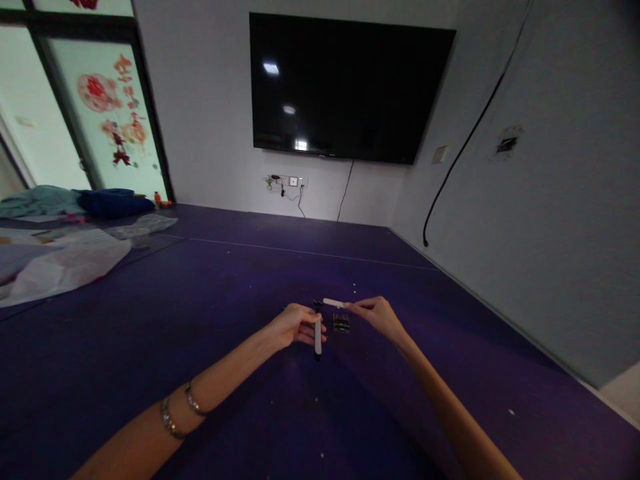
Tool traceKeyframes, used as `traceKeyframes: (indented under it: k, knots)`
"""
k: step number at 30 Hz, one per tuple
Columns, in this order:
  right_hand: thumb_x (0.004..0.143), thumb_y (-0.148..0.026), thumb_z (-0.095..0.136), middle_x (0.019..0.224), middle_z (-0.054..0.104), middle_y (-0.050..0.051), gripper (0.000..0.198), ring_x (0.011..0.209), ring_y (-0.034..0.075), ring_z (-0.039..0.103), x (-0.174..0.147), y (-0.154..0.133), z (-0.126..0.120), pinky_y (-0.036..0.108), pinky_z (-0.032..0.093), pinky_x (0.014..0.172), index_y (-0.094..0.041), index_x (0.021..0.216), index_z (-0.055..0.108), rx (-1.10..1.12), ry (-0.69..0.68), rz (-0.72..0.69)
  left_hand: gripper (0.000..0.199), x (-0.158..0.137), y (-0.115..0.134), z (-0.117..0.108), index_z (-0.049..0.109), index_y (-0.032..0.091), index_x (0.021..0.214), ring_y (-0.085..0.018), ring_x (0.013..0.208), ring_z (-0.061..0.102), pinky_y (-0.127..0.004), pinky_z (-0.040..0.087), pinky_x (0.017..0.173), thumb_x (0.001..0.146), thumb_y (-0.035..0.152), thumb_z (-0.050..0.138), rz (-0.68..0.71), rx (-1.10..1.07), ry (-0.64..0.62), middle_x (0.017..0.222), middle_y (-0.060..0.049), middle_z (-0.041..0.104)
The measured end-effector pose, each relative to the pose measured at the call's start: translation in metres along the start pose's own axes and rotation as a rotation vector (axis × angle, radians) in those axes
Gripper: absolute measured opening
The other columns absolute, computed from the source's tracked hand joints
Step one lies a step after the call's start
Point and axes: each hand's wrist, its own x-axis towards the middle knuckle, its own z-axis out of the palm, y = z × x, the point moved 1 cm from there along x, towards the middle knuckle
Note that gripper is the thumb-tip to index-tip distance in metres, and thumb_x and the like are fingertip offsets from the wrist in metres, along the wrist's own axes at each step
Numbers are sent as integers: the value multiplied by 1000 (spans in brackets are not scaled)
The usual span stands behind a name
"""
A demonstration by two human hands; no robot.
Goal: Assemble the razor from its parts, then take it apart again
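Evidently, from the head view, both hands are engaged above a purple floor. The left hand is closed in a pinch on a razor-like tool, thumb across its upper part. The tool has a grey handle, dark at the lower end, and a small dark head directed away from the person. Two bracelets sit on the left forearm. The right hand grips one end of a slim pale stick between thumb and fingers. The stick's free end points left and lies just beside the tool's dark head; contact between them cannot be confirmed. Between the hands, slightly nearer the right, is a small dark rectangular item with clear edges; its contents are too small to identify. Pale specks are scattered on the floor.

Farther off at left, translucent sheeting is spread near dark blue fabric. A television is mounted on the far wall, above wall sockets. A black cable hangs along the right wall.
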Motion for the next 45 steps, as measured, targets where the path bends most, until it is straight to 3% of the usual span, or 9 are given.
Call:
traceKeyframes:
  k: [7,13,22,27,32,40,45]
  knots:
    - [70,-54,55,54,60,3,44,50,12,47,-1,-8,5,23,30,47,-15,70,74,-42,-51,-24,8,-2,-1,6,56,10,76,-20,60,66,-32,50,57,75,17,56,-42,26,8,73,-10,67]
    - [70,-54,55,54,59,2,45,49,11,45,1,3,-6,23,28,46,-13,69,74,-76,-76,31,8,-7,4,6,56,10,78,-21,61,66,-31,50,56,75,16,56,-11,44,6,73,-9,67]
    - [71,-54,54,52,55,1,47,48,9,42,1,-6,3,23,28,46,-11,67,72,16,-156,12,9,-7,2,11,56,9,78,-21,60,66,-31,49,55,73,17,57,-15,68,-23,73,-10,67]
    - [70,-53,56,49,51,-1,45,46,8,38,1,-2,-9,23,26,45,-11,67,72,23,-120,39,10,-10,8,11,57,9,78,-21,60,66,-32,49,55,72,17,58,6,78,1,71,-9,67]
    - [72,-50,56,55,57,1,41,49,9,42,-2,-15,0,23,28,48,-12,70,73,62,-150,-21,7,-11,4,15,57,9,74,-21,58,66,-31,48,51,74,16,55,-5,109,-14,70,-9,66]
    - [70,-54,56,49,48,-1,45,46,8,34,2,7,-17,23,22,44,-12,67,72,-10,-154,20,9,-10,6,12,59,9,75,-21,59,66,-31,49,52,73,18,57,45,115,-7,70,-9,66]
    - [72,-53,55,52,51,0,45,48,8,38,1,-8,-3,22,25,46,-11,66,71,41,-160,-45,9,-12,3,17,58,9,73,-21,59,66,-30,49,51,72,18,57,40,130,-19,70,-9,66]
